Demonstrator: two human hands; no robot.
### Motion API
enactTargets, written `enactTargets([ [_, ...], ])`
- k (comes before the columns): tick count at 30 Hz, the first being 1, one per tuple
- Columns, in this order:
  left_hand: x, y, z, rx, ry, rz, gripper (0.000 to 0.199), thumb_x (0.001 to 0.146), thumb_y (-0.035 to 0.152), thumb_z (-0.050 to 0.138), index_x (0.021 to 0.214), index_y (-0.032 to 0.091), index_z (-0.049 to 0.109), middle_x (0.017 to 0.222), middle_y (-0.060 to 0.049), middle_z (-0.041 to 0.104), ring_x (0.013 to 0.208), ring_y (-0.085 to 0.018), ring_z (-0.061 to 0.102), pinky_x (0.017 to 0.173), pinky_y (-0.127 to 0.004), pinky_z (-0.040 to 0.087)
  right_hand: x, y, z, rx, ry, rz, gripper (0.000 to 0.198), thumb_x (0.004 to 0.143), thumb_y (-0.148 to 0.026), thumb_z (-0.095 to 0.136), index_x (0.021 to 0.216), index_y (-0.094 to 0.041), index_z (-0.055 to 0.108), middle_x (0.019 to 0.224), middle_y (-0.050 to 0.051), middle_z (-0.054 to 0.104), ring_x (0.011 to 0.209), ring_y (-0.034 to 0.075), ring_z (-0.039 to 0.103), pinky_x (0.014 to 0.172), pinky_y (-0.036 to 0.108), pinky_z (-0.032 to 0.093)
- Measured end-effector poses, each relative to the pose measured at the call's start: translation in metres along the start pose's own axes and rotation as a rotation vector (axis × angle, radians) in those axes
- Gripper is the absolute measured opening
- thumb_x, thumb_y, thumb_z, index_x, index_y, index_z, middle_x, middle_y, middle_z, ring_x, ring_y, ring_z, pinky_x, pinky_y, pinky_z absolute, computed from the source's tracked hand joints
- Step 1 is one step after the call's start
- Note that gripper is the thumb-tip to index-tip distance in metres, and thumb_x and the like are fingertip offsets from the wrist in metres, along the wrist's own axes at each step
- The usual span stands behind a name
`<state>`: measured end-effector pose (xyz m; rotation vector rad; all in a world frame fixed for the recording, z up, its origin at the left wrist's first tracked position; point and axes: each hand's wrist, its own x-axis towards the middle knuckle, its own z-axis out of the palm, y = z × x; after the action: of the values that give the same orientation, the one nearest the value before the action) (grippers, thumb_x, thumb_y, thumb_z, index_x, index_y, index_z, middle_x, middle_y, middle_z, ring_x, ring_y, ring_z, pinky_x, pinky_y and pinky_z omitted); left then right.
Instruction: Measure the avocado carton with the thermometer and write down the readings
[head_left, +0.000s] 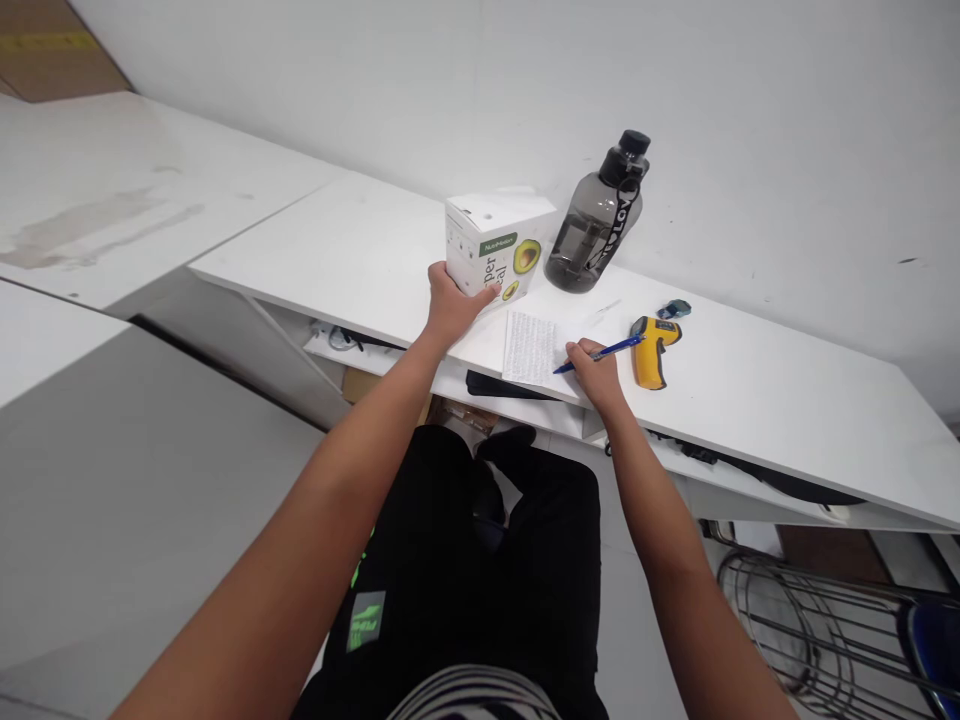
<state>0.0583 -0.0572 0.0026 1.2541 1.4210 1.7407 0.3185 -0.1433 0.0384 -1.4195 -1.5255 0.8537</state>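
The left hand [456, 308] grasps a white carton [495, 250] printed with avocados, the thumb lying across the lower front face and the fingers wrapping the side. The carton is located at the rear of the white desk [787, 400], near the wall [750, 150]; whether its base touches the surface cannot be determined.

The right hand [598, 375] grips a blue pen [616, 348] between thumb and fingers. The pen slants, with its tip at the right side of a handwritten sheet [529, 350]. The sheet lies flat at the front edge of the desk, in front of the carton and between the two hands. Contact between tip and paper cannot be confirmed.

A dark translucent bottle [592, 230] with a black cap stands just to the right of the carton. A yellow infrared thermometer [649, 368] lies to the right of the right hand. A small dark object [675, 309] lies just behind the thermometer.
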Motion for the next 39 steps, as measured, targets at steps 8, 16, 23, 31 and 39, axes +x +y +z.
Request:
enactTargets([
  [8, -0.001, 0.007, -0.003, -0.004, -0.072, -0.012, 0.076, 0.064, 0.036, 0.093, 0.114, 0.03, 0.037, 0.127, -0.008, 0.055, 0.133, -0.034, 0.054, 0.113, -0.058, 0.048, 0.0, 0.002, 0.0, -0.011, 0.055, -0.038, 0.034, 0.083, -0.04, 0.057, 0.056, -0.024, 0.045, 0.056, -0.004, 0.043, 0.061, 0.015, 0.042, 0.064, 0.03, 0.039],
  [16, -0.003, 0.011, -0.01, -0.042, -0.12, -0.025, 0.075, 0.062, 0.037, 0.095, 0.116, 0.03, 0.043, 0.126, -0.007, 0.059, 0.134, -0.038, 0.054, 0.109, -0.059, 0.052, -0.001, -0.003, 0.0, -0.029, 0.058, -0.02, 0.033, 0.082, -0.04, 0.056, 0.056, -0.025, 0.043, 0.057, -0.003, 0.043, 0.065, 0.016, 0.043, 0.065, 0.03, 0.039],
  [23, -0.005, 0.024, -0.012, 0.047, -0.104, -0.072, 0.074, 0.061, 0.039, 0.095, 0.112, 0.028, 0.042, 0.121, -0.008, 0.063, 0.125, -0.037, 0.061, 0.107, -0.061, 0.052, 0.0, 0.0, 0.001, -0.031, 0.069, -0.032, 0.034, 0.082, -0.045, 0.055, 0.056, -0.024, 0.046, 0.058, -0.003, 0.046, 0.067, 0.017, 0.046, 0.066, 0.031, 0.04],
  [31, -0.008, 0.031, -0.014, 0.05, -0.126, -0.096, 0.075, 0.06, 0.045, 0.094, 0.11, 0.028, 0.042, 0.124, -0.009, 0.066, 0.122, -0.037, 0.064, 0.103, -0.063, 0.053, 0.0, -0.003, 0.002, -0.034, 0.059, -0.014, 0.036, 0.08, -0.046, 0.056, 0.055, -0.025, 0.04, 0.057, -0.004, 0.042, 0.064, 0.016, 0.042, 0.062, 0.03, 0.036],
  [39, -0.008, 0.031, -0.014, -0.001, -0.125, -0.107, 0.069, 0.061, 0.045, 0.094, 0.107, 0.028, 0.045, 0.12, -0.008, 0.069, 0.121, -0.036, 0.065, 0.102, -0.06, 0.054, 0.003, 0.009, -0.002, 0.032, 0.078, 0.018, 0.034, 0.083, -0.045, 0.057, 0.057, -0.025, 0.052, 0.053, -0.004, 0.042, 0.059, 0.017, 0.043, 0.062, 0.031, 0.038],
])
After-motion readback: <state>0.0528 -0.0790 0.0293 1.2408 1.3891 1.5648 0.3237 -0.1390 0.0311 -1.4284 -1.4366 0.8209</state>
